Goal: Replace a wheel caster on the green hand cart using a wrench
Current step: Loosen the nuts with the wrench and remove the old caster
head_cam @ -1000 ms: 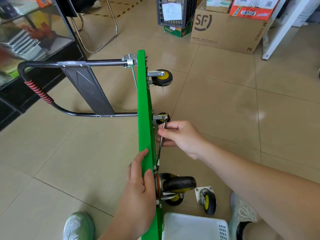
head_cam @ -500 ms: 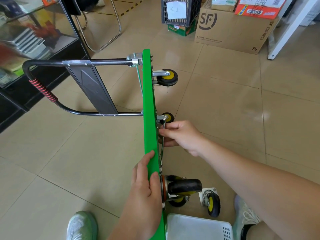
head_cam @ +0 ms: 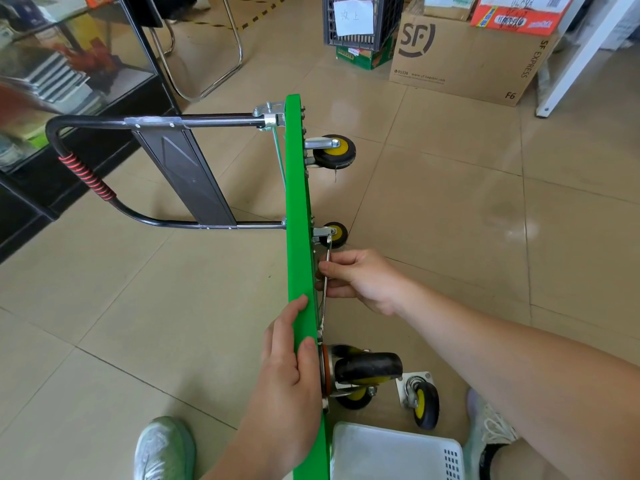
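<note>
The left hand (head_cam: pixel 287 372) is wrapped over the upper edge of the green cart (head_cam: pixel 298 202), which is stood on its side on the floor. This grip is unchanged from a second ago. The right hand (head_cam: pixel 360 278) is closed round the shank of a wrench (head_cam: pixel 324 299). The wrench's lower end reaches the mounting plate of the near caster (head_cam: pixel 367 368) on the cart's underside. Since the earlier frame the wrench has been swung slightly closer to the deck, so that it now lies almost along it. A loose caster (head_cam: pixel 420 400) is left on the floor just beside the mounted one, where it lay before. Two smaller casters are seen further along the underside, the middle caster (head_cam: pixel 335 234) just beyond the wrench's upper end and the far caster (head_cam: pixel 334 152) near the handle (head_cam: pixel 86 174).

A white basket (head_cam: pixel 391 455) is set beside the cart's near end; what it holds cannot be told. Further off, a dark crate (head_cam: pixel 360 19) with a paper note on it is stacked on a green box (head_cam: pixel 360 58), its contents hidden. A cardboard box (head_cam: pixel 464 60) marked SF is placed beside it, with a red carton (head_cam: pixel 512 12) on top.

The floor (head_cam: pixel 450 202) is laid with beige tiles. A glass cabinet (head_cam: pixel 69 74) is seen at the left, and a chrome chair frame (head_cam: pixel 207 64) behind the handle.
</note>
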A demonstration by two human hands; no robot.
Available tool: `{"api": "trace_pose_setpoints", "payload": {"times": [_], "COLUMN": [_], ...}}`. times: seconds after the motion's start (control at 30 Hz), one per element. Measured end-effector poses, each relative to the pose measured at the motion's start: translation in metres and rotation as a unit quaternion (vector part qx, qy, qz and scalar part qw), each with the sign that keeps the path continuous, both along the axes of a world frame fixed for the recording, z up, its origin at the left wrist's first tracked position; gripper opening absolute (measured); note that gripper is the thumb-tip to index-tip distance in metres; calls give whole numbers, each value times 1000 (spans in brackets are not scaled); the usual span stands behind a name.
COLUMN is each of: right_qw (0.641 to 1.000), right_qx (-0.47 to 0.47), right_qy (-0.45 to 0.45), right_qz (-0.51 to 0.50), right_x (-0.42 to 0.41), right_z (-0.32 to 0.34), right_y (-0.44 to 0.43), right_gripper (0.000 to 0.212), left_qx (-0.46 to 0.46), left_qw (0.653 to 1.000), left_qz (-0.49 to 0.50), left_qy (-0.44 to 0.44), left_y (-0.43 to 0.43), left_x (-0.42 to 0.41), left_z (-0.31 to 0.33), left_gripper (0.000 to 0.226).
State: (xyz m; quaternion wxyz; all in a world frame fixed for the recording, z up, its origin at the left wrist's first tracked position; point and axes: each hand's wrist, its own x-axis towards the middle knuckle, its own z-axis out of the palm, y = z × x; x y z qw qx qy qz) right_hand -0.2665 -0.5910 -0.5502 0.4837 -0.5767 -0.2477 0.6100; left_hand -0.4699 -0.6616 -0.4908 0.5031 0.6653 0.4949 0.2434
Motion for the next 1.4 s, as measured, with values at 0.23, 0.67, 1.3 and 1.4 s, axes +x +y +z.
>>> {"api": "trace_pose_setpoints", "payload": {"times": [0.23,0.67,1.3,1.4], "right_qw": [999,999,978,981], "right_qx": [19,-3,137,124], "right_qy": [-22,-33,-143,-116], "right_qz": [18,11,-68,-89], "right_x": [-3,-12,-28,-15], "right_z": [0,6,63,70], "right_y": [4,-6,-68,-61], "right_gripper": [18,24,19,19], "left_qx": [5,-26,-54,-56], "left_qw": [1000,999,999,998], "left_qz": [1,-29,-10,-6], "left_qy": [6,20,4,7], "left_y": [1,4,2,1], "left_x": [0,-5,-2,-2], "left_z": [1,5,14,12], "left_gripper": [45,43,41,40]}}
